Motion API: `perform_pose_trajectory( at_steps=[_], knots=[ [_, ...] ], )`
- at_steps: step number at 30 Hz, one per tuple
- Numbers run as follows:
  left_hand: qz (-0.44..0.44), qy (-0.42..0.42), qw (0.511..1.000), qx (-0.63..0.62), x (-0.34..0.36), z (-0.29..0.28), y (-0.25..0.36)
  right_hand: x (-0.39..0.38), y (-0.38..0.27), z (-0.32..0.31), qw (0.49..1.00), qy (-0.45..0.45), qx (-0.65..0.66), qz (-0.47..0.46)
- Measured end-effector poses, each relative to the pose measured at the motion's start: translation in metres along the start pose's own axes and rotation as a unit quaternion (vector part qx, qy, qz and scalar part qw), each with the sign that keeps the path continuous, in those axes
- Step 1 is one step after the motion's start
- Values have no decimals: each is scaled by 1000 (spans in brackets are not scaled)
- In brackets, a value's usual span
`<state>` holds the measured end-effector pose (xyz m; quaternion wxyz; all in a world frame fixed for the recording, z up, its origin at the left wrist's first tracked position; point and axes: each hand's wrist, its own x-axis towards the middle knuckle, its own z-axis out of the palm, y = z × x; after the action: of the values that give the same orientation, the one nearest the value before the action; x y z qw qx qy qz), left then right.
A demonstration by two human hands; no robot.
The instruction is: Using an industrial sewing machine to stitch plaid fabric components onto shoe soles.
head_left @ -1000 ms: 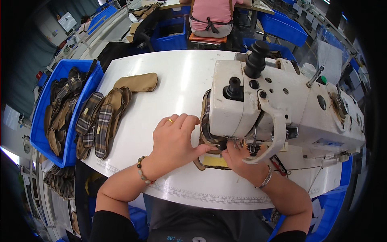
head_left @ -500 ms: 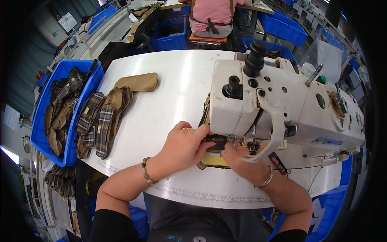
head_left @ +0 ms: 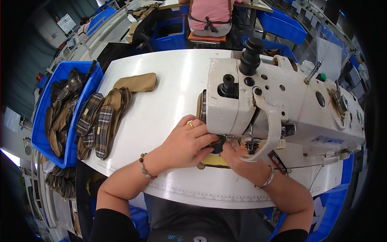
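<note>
left hand (head_left: 185, 143) has curled over fabric (head_left: 218, 147); apron (head_left: 181, 218) bears lettering.

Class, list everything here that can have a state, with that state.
Left hand: bent, on plaid fabric piece.
Right hand: bent, partly hidden by sewing machine.
Plaid fabric piece: partly hidden.
Sewing machine: running or stopped, cannot tell.
Blue bin: open-topped, holding fabric pieces.
Tan fabric piece: lying flat.
Co-worker: seated.

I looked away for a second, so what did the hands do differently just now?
The bare left hand moved right, toward the white metal sewing machine, and its fingers curled in closer at the brown-and-plaid fabric piece. The bare right hand stayed about the same, as did the blue plastic bin.
</note>
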<state>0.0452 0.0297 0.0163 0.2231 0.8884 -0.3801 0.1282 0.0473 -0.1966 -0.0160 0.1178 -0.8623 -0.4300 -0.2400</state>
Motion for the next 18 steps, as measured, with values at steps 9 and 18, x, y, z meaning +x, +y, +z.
perform_pose_trajectory(
  at_steps=[9, 18],
  knots=[
    [-68, -13, 992, -105, 0, 15, -9, 0, 0, 7, 999, 33, 14, -2],
    [-131, -27, 972, -191, 2, 19, -14, -2, -15, -21, 998, -55, -19, -20]
  ],
)
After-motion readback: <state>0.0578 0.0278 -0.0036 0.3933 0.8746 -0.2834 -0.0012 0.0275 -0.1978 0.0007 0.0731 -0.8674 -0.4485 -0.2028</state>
